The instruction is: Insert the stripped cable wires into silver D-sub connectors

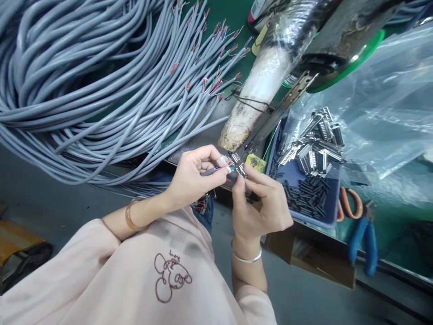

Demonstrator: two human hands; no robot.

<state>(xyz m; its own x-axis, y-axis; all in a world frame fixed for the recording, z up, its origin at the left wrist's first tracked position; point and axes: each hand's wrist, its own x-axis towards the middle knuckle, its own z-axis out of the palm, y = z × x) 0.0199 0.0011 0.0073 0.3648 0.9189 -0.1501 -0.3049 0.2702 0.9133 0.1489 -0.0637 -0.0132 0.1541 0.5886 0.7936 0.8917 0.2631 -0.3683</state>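
My left hand (199, 169) is closed around the end of a grey cable (210, 171), whose thin coloured wires fan out between thumb and forefinger. White wrapping covers a fingertip of that hand. In a pinch, my right hand (260, 198) grips the edge of a small metal multi-pin connector (238, 165). The wire ends meet the connector just below the tip of a white-wrapped tube (250, 97). Whether any wire is joined to it is too small to tell. A yellow pad (256, 163) lies just behind the connector.
Many grey cables (111, 99) with stripped ends cover the left of the bench. At right, a blue tray (333, 198) holds metal connectors (318, 144) and short black sleeves (306, 196). Orange-handled scissors (352, 203), blue-handled pliers (364, 239) and clear plastic sheeting (389, 104) lie beyond.
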